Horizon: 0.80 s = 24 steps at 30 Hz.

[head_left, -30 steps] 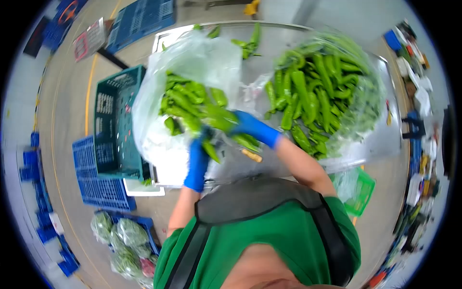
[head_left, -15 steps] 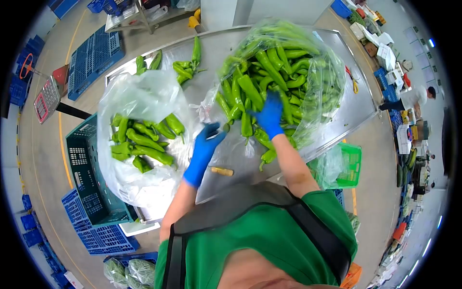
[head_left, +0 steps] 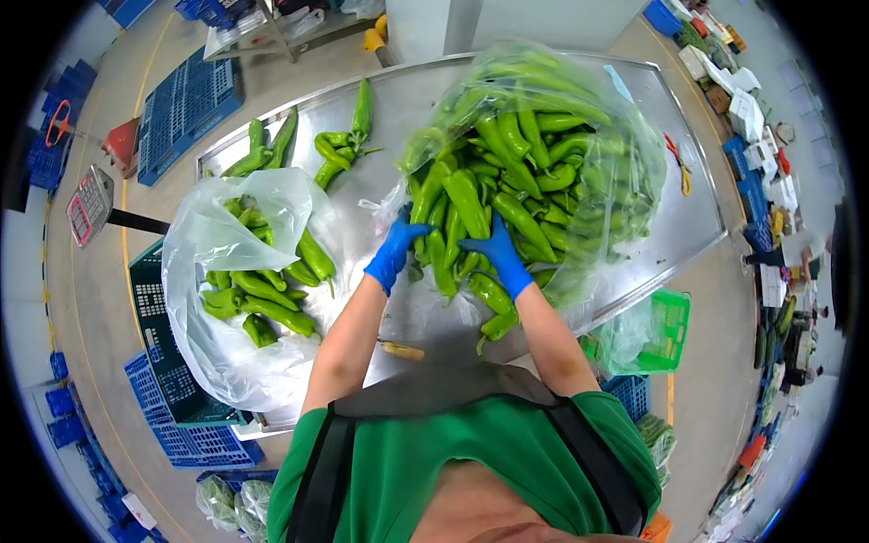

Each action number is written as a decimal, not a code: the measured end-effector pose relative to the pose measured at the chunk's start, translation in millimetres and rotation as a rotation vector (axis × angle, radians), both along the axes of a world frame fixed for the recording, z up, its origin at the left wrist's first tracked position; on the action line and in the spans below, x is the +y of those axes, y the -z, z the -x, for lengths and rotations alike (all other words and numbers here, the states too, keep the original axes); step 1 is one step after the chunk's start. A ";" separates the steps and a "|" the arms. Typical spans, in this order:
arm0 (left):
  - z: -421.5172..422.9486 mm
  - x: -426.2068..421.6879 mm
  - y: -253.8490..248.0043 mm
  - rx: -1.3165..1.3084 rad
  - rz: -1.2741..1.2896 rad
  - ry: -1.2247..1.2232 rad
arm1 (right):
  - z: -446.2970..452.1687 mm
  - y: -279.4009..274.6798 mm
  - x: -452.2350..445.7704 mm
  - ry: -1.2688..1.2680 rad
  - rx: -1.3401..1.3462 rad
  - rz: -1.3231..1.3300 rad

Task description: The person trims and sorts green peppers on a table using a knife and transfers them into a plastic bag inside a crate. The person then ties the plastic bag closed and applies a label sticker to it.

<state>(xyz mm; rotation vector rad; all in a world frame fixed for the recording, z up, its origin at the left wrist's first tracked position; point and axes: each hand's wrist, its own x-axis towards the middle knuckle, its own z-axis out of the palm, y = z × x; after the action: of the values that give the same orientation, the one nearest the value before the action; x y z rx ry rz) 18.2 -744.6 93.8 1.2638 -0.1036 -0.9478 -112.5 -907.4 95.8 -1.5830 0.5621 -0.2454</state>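
Note:
A large heap of long green peppers [head_left: 525, 210] spills from the mouth of a clear plastic bag [head_left: 625, 172] on the metal table. At the heap's near left edge, my left hand [head_left: 396, 253], in a blue glove, has its thumb and fingers around the end of a green pepper [head_left: 424, 195]; its fingertips are partly hidden. My right hand [head_left: 503, 257], also blue-gloved, lies against the front of the heap with thumb and fingers spread. Several peppers lie between the two hands. To the left, another clear bag [head_left: 204, 344] lies open with fewer green peppers [head_left: 262, 288] in it.
Loose peppers [head_left: 339, 149] lie at the table's far left. A yellowish handle-like piece [head_left: 402, 350] is near the front edge, scissors [head_left: 679, 166] at the right. A scale display [head_left: 90, 204] and dark green crate [head_left: 163, 317] stand left; a bright green crate [head_left: 672, 330] stands right.
My left hand has moved right and up onto the heap's edge, around a pepper. My right hand has drawn back toward me and slightly left. The left bag's film has folded over some peppers.

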 end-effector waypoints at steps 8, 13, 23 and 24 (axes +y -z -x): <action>81.0 61.0 18.1 0.346 0.326 0.137 | 36.1 -19.5 47.6 0.029 -0.016 -0.313; 118.7 93.4 -28.6 0.328 0.342 0.046 | 90.0 -40.5 91.1 -0.008 -0.119 -0.342; 143.6 186.6 -30.9 0.388 0.599 -0.323 | 55.4 -64.1 136.9 -0.447 -0.023 -0.636; 144.9 193.3 -38.5 0.396 0.640 -0.383 | 44.0 -68.7 147.5 -0.479 -0.040 -0.607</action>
<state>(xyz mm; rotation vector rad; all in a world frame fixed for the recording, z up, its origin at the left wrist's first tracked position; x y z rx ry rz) -126.7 -551.3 132.3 0.4681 0.1363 -0.7280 -156.5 -759.9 164.5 -1.0707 0.1810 0.2403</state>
